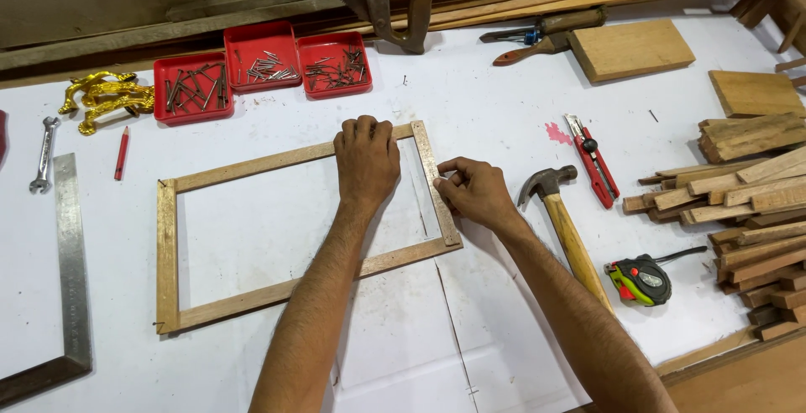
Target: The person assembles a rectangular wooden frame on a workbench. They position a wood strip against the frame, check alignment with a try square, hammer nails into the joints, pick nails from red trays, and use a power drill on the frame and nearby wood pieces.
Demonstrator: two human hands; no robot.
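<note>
Fingers of the left hand (366, 161) press flat on the wooden frame (168, 253) at centre; the right hand (474, 190) pinches something small, likely a nail, against its right rail. Loose pressure could let the frame skid, or the piece slip.

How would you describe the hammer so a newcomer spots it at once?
Start at the wooden frame on the white table. Just past its right side, beside the right hand, lies the hammer. It alone has a dark metal claw head on a long pale wooden handle, unlike the red utility knife beyond it.
</note>
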